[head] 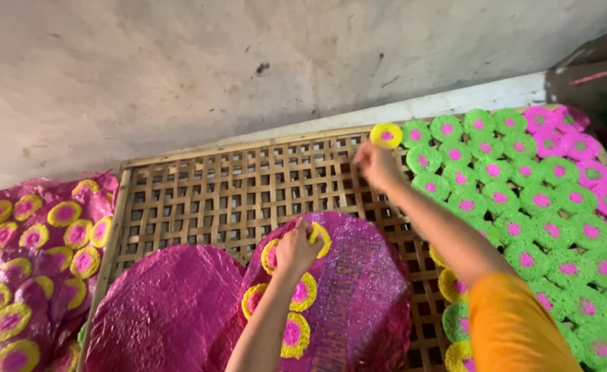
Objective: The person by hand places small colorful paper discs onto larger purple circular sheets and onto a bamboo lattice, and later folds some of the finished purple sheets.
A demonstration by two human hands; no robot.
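My right hand [376,165] reaches over the woven bamboo tray [234,186], fingers loosely curled just below a yellow round piece with a pink centre [386,135] that lies at the tray's far edge. I cannot tell whether the fingers touch it. My left hand [295,249] is closed on a yellow and pink round piece [320,238] over a pink plastic sheet [358,275]. Three more yellow rounds [295,336] lie on that sheet under my forearm. An orange sleeve covers my right upper arm.
Rows of green rounds with pink centres [517,207] fill the tray's right part, with pink ones [579,148] at the far right. Another pink sheet [165,310] lies lower left. A pile of yellow rounds on pink plastic [27,255] is at left. A grey wall [179,69] stands behind.
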